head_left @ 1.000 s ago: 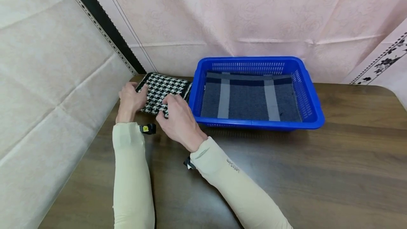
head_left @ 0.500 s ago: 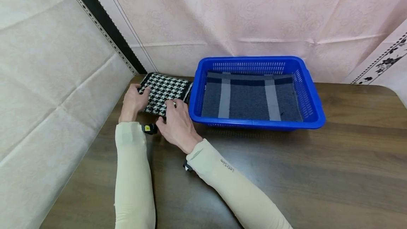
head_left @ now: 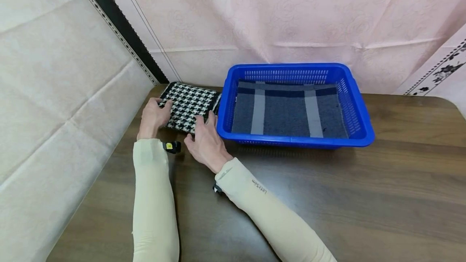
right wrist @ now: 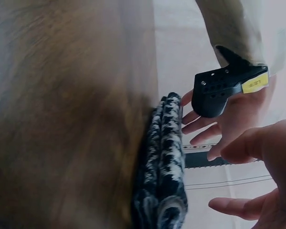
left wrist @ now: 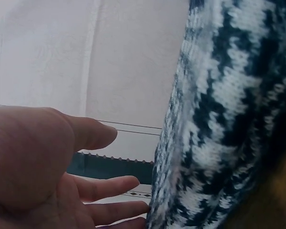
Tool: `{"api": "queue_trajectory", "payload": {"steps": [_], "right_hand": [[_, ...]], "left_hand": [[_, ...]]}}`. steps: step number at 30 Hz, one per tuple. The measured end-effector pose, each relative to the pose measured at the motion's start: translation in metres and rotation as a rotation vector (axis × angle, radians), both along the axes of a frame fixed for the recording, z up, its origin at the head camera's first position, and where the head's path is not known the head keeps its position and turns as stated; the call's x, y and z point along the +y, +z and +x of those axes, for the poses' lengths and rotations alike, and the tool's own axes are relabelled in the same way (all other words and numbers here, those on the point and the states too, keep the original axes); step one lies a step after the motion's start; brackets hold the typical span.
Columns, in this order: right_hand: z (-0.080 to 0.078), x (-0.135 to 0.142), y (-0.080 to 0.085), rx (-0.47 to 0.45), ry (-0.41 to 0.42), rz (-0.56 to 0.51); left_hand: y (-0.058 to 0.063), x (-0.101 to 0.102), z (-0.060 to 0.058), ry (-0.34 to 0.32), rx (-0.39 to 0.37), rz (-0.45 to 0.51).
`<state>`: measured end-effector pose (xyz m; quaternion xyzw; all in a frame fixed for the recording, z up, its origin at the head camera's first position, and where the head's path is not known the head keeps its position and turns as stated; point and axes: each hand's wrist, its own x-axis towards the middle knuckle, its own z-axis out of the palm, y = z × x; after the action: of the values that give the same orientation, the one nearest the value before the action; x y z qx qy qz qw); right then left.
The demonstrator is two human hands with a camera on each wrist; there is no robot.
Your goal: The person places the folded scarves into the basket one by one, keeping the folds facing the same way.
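Note:
A folded black-and-white houndstooth knit scarf (head_left: 189, 106) lies on the table at the left of the basket. At its left edge is my left hand (head_left: 154, 117); in the left wrist view those fingers (left wrist: 115, 212) reach straight toward the knit, and the thumb stands apart from it. My right hand (head_left: 207, 142) is at the scarf's front right corner, its fingers spread. The right wrist view shows the scarf's layered edge (right wrist: 169, 152) with the right thumb and a finger held apart from it. Neither hand grips it.
A blue plastic basket (head_left: 291, 140) stands right beside the scarf, with a dark grey cloth (head_left: 284, 112) with lighter stripes laid flat inside. Light cloth hangings (head_left: 291, 11) close off the back and left of the wooden table (head_left: 400, 173). Each wrist carries a small black camera.
My right hand has shifted slightly right along the scarf's front edge and its fingers have spread. My left hand has moved a little right and down. The scarf and basket stay in place.

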<state>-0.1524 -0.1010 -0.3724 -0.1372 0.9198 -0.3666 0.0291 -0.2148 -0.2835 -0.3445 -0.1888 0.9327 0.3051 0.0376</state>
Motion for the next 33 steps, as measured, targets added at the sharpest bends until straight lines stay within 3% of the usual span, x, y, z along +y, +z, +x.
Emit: {"api": "queue_trajectory", "payload": {"steps": [11,20,33], "right_hand": [[-0.009,0.001,-0.008,-0.103,-0.020,0.030],[-0.012,0.002,-0.015,-0.155,-0.001,-0.042],[-0.010,0.002,-0.012,-0.031,0.003,0.071]], "left_hand": [[-0.008,-0.006,-0.003,0.019,-0.053,-0.043],[-0.016,-0.015,-0.005,0.046,-0.098,-0.036],[-0.015,-0.018,-0.003,0.065,-0.141,-0.077]]}}
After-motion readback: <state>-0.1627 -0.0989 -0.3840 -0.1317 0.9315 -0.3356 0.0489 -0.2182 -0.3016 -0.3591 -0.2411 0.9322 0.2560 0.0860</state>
